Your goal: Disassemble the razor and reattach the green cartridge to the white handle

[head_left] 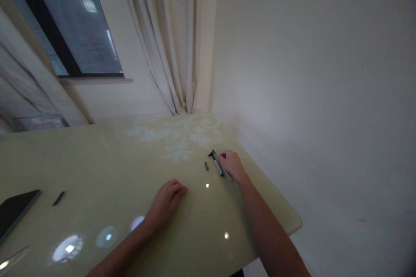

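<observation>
My right hand [231,163] is at the right side of the table, its fingers curled in a pinch at a slim grey stick-like thing [227,175]; the fingers partly hide it. Just left of that lies a razor [217,166] with a dark head and a grey and black handle. A small dark razor cartridge [206,166] with a green strip rests to the left of the razor. My left hand [167,201] rests on the tabletop nearer to me, fingers bent and together, with nothing visible in them.
The glossy pale table [107,169] has a rounded right corner beside a plain wall [312,95]. On the left lie a dark flat device [16,207] and a small dark green stick-like thing [58,198]. Curtains [172,43] and a window [78,17] are behind.
</observation>
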`<state>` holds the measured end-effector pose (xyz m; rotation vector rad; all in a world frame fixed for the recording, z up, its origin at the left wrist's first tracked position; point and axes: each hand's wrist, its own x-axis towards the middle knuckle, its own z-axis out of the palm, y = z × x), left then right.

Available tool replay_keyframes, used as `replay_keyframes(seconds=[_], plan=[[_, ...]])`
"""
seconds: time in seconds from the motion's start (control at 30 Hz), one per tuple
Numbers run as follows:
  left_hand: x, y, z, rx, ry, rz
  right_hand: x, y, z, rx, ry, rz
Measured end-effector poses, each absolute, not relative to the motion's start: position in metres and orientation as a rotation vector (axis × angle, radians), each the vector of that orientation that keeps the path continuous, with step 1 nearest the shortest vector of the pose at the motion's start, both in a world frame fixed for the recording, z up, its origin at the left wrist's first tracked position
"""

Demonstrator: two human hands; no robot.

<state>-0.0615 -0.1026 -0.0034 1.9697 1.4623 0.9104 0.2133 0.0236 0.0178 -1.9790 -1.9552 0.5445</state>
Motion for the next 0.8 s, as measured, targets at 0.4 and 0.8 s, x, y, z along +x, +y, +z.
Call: replay_keyframes(seconds=[0.4, 0.8], plan=[[-0.087, -0.124, -0.008, 1.755, 1.554, 1.060, 0.194, 0.006, 0.024, -1.907, -1.974, 0.496], [-0.107, -0.109, -0.001, 1.704, 1.716, 1.042, 0.119, -0.007, 0.027, -1.720, -2.146, 0.586]])
